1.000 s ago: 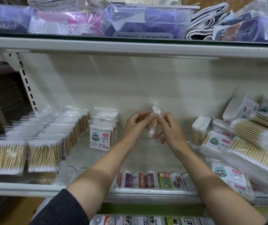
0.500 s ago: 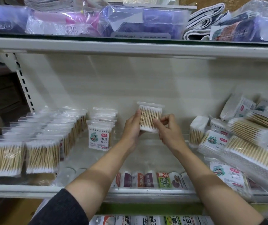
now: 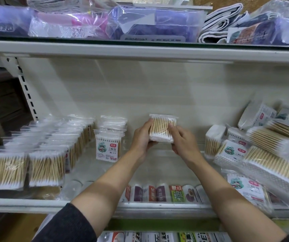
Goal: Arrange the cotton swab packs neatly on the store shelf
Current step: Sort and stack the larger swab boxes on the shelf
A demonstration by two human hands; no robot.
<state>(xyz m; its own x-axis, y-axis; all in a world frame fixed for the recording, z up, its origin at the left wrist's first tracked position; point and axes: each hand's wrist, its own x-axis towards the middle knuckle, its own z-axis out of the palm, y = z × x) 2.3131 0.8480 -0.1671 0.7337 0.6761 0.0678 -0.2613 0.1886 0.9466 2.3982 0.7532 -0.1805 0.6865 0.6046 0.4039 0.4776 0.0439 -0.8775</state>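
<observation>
Two tiers of white shelf [image 3: 140,53] frame the scene; upright rows of swab packs [image 3: 40,154] stand left, a jumbled heap [image 3: 262,154] lies right. Between them, above the shelf's bare middle, the left hand [image 3: 141,138] and right hand [image 3: 184,142] close their fingers [image 3: 172,127] around one cotton swab pack [image 3: 163,128].

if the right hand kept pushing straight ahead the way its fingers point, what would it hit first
Probably the pale back panel of the shelf. The right hand and left hand grip a clear pack of wooden cotton swabs over an open stretch of shelf, nothing visible behind it, though depth is hard to judge.
</observation>
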